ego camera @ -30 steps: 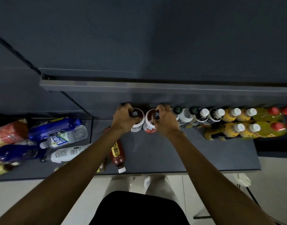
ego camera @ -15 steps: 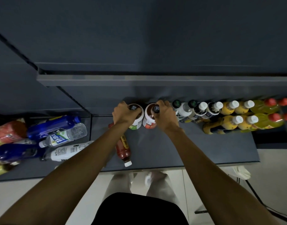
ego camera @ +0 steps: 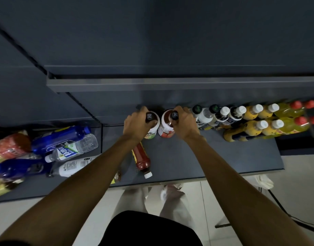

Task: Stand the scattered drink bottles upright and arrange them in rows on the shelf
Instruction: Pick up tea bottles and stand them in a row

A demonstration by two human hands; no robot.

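At the back of the dark grey shelf [ego camera: 223,157], the left hand [ego camera: 135,124] grasps an upright black-capped bottle with a green-and-white label [ego camera: 151,134], while the right hand [ego camera: 185,124] grasps its red-and-white-labelled twin [ego camera: 166,128] just beside it. A red-brown bottle with a white cap [ego camera: 142,159] lies flat nearby.

The scene is dim and bluish, with the upper half of the frame sunk in flat dark grey. The brightest area is the pale floor [ego camera: 294,174] along the lower edge. A small glare spot sits on the red bottle [ego camera: 141,158] lying at centre. Wide-angle distortion bends the shelf [ego camera: 223,157] edge and stretches the forearms toward the lower corners. The bottles at far left are smeared and soft; fine label text is unreadable.
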